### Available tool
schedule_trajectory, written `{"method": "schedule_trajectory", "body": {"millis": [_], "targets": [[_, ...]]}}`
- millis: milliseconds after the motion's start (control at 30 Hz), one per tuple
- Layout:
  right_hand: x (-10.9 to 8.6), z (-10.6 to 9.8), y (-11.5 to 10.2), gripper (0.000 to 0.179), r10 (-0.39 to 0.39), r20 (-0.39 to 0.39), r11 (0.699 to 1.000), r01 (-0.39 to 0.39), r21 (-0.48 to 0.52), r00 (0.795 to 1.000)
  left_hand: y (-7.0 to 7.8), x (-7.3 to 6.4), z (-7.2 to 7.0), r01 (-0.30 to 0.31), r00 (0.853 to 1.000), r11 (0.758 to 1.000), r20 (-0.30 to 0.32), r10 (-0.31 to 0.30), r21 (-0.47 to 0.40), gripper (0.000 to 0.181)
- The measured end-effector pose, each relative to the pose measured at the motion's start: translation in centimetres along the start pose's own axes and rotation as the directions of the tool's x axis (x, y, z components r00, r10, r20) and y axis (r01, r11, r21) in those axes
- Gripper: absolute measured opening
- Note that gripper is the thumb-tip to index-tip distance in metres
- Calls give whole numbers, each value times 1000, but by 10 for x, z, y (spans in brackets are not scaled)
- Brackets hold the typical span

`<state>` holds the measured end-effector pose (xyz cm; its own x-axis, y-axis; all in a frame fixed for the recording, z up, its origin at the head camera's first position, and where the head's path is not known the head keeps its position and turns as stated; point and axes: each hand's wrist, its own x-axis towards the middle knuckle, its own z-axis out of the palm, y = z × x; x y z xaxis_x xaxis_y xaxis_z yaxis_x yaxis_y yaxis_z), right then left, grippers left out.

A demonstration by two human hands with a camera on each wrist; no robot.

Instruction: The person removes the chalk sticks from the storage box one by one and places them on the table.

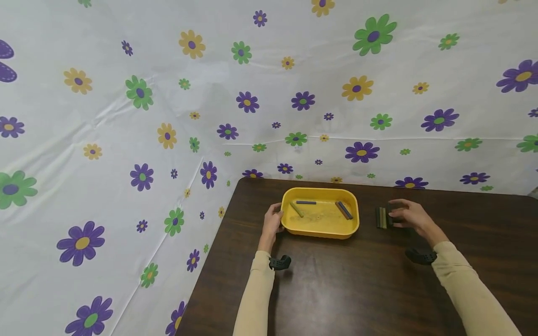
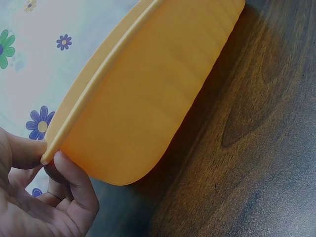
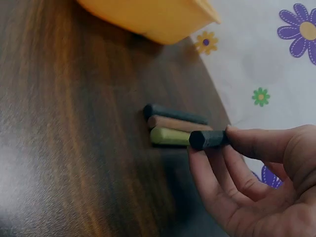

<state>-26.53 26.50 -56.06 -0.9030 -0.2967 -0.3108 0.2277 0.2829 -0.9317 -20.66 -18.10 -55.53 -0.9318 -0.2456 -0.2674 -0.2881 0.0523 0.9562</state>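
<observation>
A yellow plastic tub [image 1: 317, 231] stands on the table. My left hand [image 1: 272, 221] is at its left end, and in the left wrist view thumb and fingers pinch the tub's rim [image 2: 89, 94]. Inside the tub lie a green crayon [image 1: 296, 209], a blue crayon [image 1: 306, 202] and two darker ones side by side at the right [image 1: 345, 210]. To the right of the tub, my right hand [image 1: 411, 216] pinches a dark crayon [image 3: 210, 139] between thumb and fingers. Beside it on the table lie a dark crayon [image 3: 173, 113], a brown crayon [image 3: 173, 122] and an olive-green crayon [image 3: 168, 136] in a row.
The dark wooden table [image 1: 336, 280] meets a white flower-printed sheet [image 1: 269, 70] along its back and left sides. Each wrist wears a black strap, such as the left strap [image 1: 280, 262].
</observation>
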Motion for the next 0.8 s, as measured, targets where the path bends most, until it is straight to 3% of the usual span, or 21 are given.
{"method": "schedule_trajectory", "body": {"millis": [333, 800], "targets": [[0, 1, 9, 58, 29, -29, 995, -32, -96, 999, 1, -1, 0, -3, 1000, 1000, 4, 3, -3, 39], [0, 5, 13, 58, -2, -63, 995, -4, -96, 998, -1, 2, 2, 2, 1000, 1000, -5, -2, -9, 38]]}}
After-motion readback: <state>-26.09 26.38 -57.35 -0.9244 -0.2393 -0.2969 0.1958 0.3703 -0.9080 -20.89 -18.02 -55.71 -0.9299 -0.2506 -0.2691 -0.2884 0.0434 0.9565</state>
